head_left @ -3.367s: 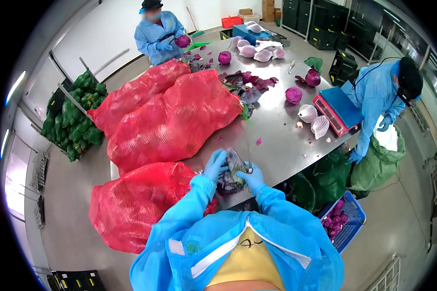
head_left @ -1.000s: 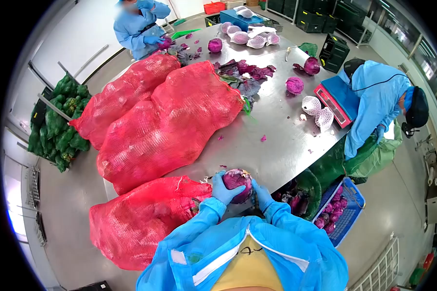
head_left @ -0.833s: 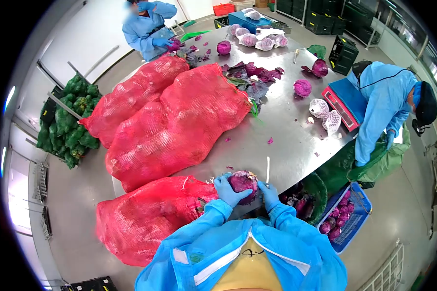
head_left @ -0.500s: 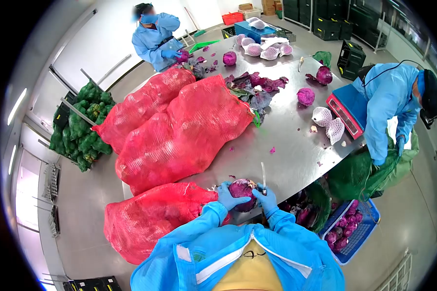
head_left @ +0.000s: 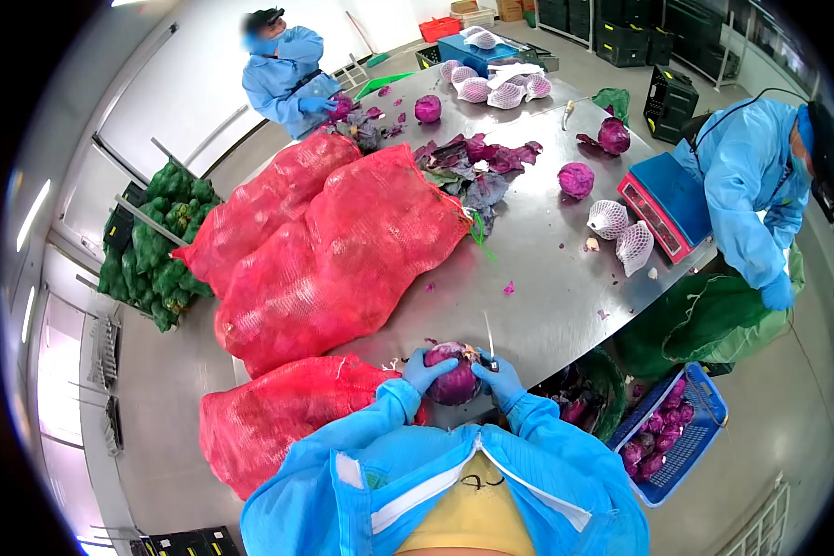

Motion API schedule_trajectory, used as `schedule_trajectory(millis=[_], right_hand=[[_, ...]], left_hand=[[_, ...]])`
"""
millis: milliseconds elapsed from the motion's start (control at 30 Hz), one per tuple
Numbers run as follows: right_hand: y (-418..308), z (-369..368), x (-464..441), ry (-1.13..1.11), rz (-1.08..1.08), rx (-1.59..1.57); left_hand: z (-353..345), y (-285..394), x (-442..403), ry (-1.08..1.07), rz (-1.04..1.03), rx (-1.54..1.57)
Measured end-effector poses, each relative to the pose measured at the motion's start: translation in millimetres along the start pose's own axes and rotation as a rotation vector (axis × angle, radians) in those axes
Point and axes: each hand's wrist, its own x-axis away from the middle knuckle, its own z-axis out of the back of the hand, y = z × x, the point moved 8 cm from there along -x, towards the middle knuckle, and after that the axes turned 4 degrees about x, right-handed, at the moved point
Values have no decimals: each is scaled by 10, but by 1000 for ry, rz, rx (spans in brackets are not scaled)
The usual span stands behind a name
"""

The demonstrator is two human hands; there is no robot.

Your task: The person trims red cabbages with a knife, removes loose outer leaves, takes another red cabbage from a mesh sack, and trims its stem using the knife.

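Red cabbage point(head_left: 451, 382) between two gloved hands, over the near edge of the table point(head_left: 537, 310); all places are given from it. Left hand point(head_left: 425, 373): curved round the cabbage's left side, thumb over its upper surface. Right hand point(head_left: 500, 380): just to its right, closed on a knife point(head_left: 490, 340). The cabbage lies leftward of the right hand, which is the nearer to the blade — the knife's long axis runs away from the wearer, its pale blade rising past the cabbage rather than across it. The cabbage is nearly round, without a clear long axis. Left of it, a red mesh sack point(head_left: 283, 422); right, a blue basket point(head_left: 684, 454) of red cabbages. Beyond it and to the right, two netted heads point(head_left: 609, 220) beside a red-and-blue scale point(head_left: 681, 199), with a co-worker point(head_left: 751, 181) at its far side; farther, to the left, a second co-worker point(head_left: 289, 82). Dark marking on the yellow garment point(head_left: 477, 500) — not legible; no brand or label can be read
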Motion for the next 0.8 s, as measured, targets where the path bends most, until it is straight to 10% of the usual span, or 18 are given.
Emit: schedule_trajectory(millis=[100,367,800], right_hand=[[-195,0,138,-48,113,-26],[-308,71,92,-129,59,-48],[-506,35,-284,-58,344,471]], left_hand=[[-73,443,135,9,-416,-205],[-300,782,314,-48,-753,-823],[-635,884,440,-254,-716,-983]])
